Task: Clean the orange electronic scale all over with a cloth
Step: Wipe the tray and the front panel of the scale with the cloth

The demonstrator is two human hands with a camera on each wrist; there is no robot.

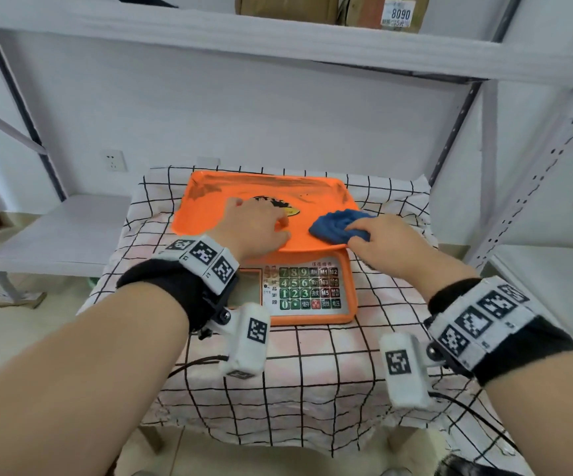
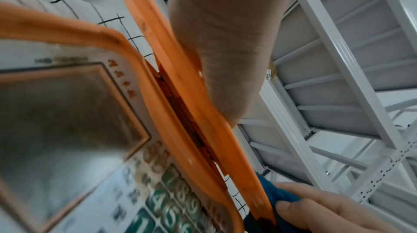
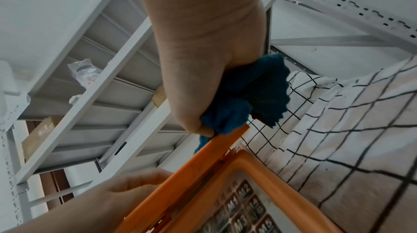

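The orange electronic scale stands on a small table, its keypad facing me. Its orange weighing pan shows dark smears along the far edge and a dark round label in the middle. My left hand rests on the pan's front-left part, thumb near the front rim; the left wrist view shows its palm lying against the pan's edge. My right hand grips a bunched blue cloth and presses it on the pan's front-right corner. The cloth bulges from that fist above the pan rim.
A white cloth with a black grid covers the table. White metal shelving surrounds it closely on the right and above, with cardboard boxes on the top shelf. A low shelf board sits left, and a wall socket behind.
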